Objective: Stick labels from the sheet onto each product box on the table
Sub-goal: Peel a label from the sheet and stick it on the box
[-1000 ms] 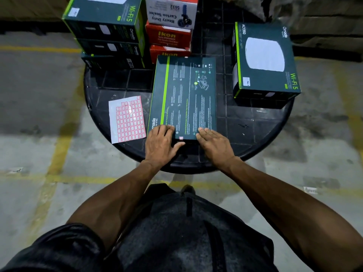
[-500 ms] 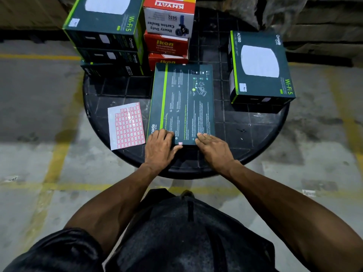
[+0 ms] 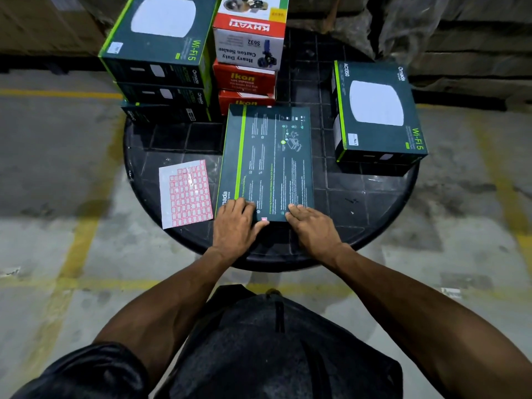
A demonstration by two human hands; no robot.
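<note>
A dark green product box (image 3: 270,156) lies flat in the middle of the round black table (image 3: 359,214), its printed back face up. A small red-edged label (image 3: 264,219) sits at its near edge. My left hand (image 3: 237,226) rests flat on the box's near left corner, thumb beside the label. My right hand (image 3: 309,223) lies flat on the near right corner with straight fingers. The label sheet (image 3: 187,194), white with rows of red-bordered labels, lies on the table left of the box.
A stack of dark green Wi-Fi boxes (image 3: 161,64) stands at the back left, red and white boxes (image 3: 247,56) beside it. Another Wi-Fi box (image 3: 377,113) with a small white label sits at the right. Concrete floor with yellow lines surrounds the table.
Both hands stay on the box's near edge; only the view has tilted slightly, shifting everything down in frame.
</note>
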